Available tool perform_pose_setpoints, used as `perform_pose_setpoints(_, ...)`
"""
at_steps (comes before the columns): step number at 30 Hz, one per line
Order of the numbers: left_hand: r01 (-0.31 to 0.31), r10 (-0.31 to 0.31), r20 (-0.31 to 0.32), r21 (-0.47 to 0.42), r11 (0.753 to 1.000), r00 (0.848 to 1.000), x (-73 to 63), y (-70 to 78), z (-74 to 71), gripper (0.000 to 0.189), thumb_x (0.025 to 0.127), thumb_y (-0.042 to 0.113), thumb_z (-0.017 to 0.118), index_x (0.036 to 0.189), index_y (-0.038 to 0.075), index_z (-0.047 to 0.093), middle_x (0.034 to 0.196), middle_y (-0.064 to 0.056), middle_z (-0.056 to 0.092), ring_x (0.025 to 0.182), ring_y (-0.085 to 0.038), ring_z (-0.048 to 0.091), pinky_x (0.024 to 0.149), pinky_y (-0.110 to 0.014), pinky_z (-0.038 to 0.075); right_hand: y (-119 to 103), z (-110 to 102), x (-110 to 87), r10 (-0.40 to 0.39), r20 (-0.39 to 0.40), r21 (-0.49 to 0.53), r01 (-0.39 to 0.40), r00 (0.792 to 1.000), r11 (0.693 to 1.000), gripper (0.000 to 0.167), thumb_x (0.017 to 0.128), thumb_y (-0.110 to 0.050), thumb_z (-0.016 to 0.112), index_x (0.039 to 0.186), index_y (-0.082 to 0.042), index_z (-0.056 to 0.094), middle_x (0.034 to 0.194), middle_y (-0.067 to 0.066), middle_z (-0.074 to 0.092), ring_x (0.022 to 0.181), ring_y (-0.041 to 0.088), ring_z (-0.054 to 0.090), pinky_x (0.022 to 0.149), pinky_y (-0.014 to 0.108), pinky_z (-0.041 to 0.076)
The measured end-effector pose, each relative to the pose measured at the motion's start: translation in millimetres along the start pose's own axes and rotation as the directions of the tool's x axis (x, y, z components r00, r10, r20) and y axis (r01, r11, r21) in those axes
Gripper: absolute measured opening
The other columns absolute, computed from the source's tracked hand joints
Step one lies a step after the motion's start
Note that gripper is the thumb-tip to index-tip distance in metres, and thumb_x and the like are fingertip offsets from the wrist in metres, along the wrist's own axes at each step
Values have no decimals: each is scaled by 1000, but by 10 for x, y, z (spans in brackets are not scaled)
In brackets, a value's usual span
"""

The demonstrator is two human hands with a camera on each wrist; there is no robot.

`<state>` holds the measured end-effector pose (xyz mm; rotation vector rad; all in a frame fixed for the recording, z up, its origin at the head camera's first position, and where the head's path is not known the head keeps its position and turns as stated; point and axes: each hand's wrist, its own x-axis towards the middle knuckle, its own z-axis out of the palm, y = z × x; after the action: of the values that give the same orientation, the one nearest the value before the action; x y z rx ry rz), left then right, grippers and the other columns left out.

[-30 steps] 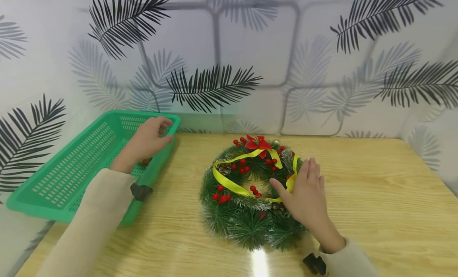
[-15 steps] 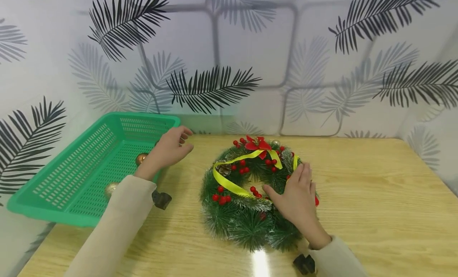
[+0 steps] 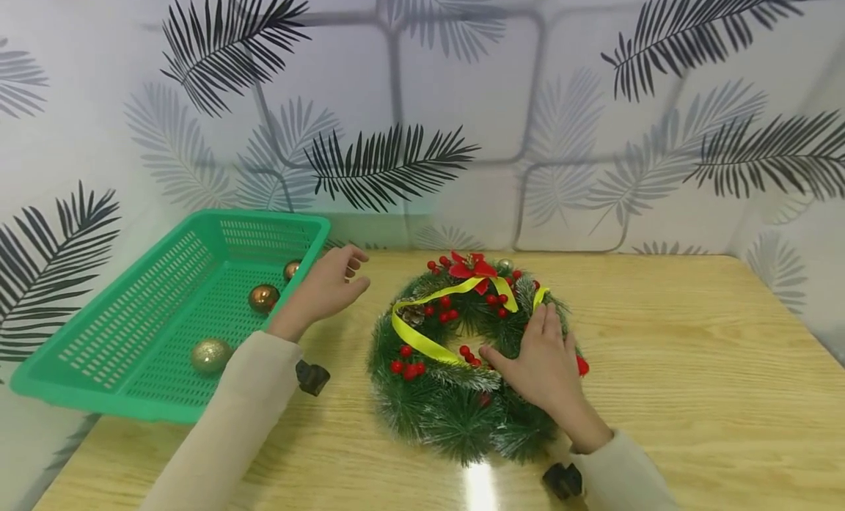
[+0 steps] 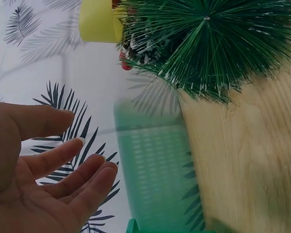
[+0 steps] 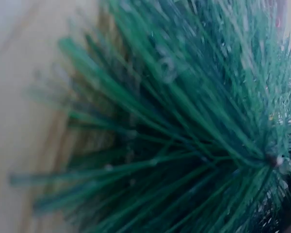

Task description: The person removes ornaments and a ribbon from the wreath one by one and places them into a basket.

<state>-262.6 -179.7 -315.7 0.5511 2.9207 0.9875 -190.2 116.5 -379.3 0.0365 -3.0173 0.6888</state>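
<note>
A green Christmas wreath (image 3: 455, 416) lies on the wooden table, decorated with red berries, pine cones, a red poinsettia (image 3: 472, 270) and a yellow ribbon (image 3: 422, 340). My right hand (image 3: 544, 368) rests on the wreath's right side, fingers fairly straight and pointing away, covering part of the ribbon. Only green bristles fill the right wrist view. Between the basket and the wreath, my left hand (image 3: 326, 287) hovers just past the basket's right rim. Nothing is between its loosely bent fingers; the left wrist view shows the bare palm and fingertips (image 4: 105, 177), apart from the bristles.
A green plastic basket (image 3: 141, 284) stands at the left, partly over the table's edge. Inside are a gold glitter ball (image 3: 210, 356) and two copper-brown balls, one shiny ball (image 3: 264, 298) nearer the middle. A leaf-patterned wall covering (image 3: 462, 93) rises behind the table (image 3: 693, 364).
My left hand has moved right, out over the basket's rim toward the wreath, uncovering the balls. My right hand has shifted slightly left, further onto the wreath.
</note>
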Motion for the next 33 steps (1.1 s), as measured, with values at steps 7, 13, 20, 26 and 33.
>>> perform_pose_setpoints(7, -13, 13, -2, -22, 1000, 1000, 39, -55, 83, 39, 95, 13, 51, 130, -4, 47, 124, -27, 51, 113, -41, 52, 95, -51, 45, 81, -4, 71, -60, 15, -3, 61, 998, 998, 106, 87, -54, 60, 144, 18, 7, 151, 38, 7, 140, 50, 12, 111, 67, 11)
perform_pose_setpoints(13, -33, 33, -13, -24, 999, 999, 69, -88, 134, 38, 94, 12, 52, 128, -4, 48, 122, -27, 53, 111, -41, 54, 93, -50, 46, 151, -13, 147, -115, 19, -1, 115, 993, 993, 105, 86, -53, 62, 145, 18, 10, 152, 37, 9, 141, 49, 13, 111, 67, 12)
perform_pose_setpoints(20, -28, 28, -18, -28, 999, 999, 82, -125, 182, 39, 94, 13, 53, 128, -5, 48, 123, -27, 54, 111, -40, 55, 93, -50, 47, 227, -46, 211, -158, 56, 24, 157, 986, 987, 108, 85, -56, 62, 146, 15, 9, 153, 34, 9, 141, 48, 16, 112, 65, 11)
perform_pose_setpoints(26, -44, 43, -22, -40, 998, 999, 93, -158, 215, 37, 93, 12, 53, 126, -5, 49, 122, -28, 55, 111, -41, 55, 93, -51, 47, 292, -70, 275, -232, 82, 54, 228, 969, 972, 107, 84, -53, 64, 147, 13, 8, 154, 33, 10, 141, 47, 18, 113, 64, 9)
perform_pose_setpoints(33, -55, 54, -23, -54, 997, 998, 93, -198, 259, 36, 93, 11, 53, 125, -6, 50, 121, -27, 54, 111, -40, 53, 93, -51, 46, 345, -93, 329, -288, 105, 70, 282, 952, 957, 106, 85, -51, 65, 148, 11, 8, 155, 31, 10, 141, 47, 19, 113, 64, 8)
